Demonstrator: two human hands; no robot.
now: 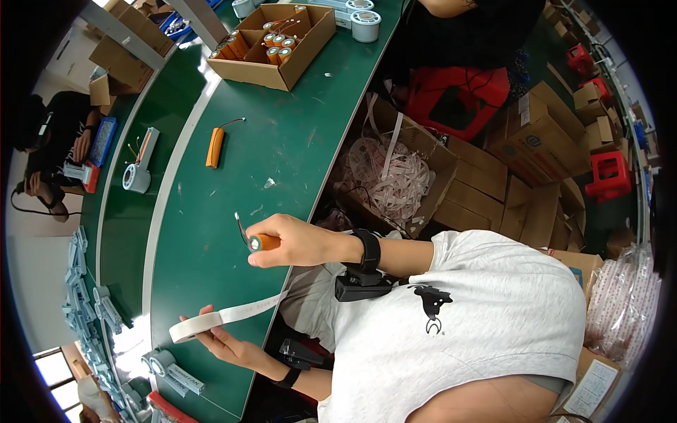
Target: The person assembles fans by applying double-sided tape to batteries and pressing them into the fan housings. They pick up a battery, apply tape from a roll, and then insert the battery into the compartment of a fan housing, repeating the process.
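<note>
My right hand is closed around an orange cylindrical battery, its round end facing out and a thin wire lead with a small white connector rising beside it. Lower in the view, my left hand grips a roll of white tape, thumb and fingers about its ring. A loose strip of that tape runs from the roll toward my lap, over the table edge. Farther up the green table lies another orange battery with its wire lead.
A cardboard tray of orange batteries stands at the far end, near light-blue fan housings. More blue parts lie by my left hand. Beside the table, a box holds tangled pale strips near a red stool. Another person sits across.
</note>
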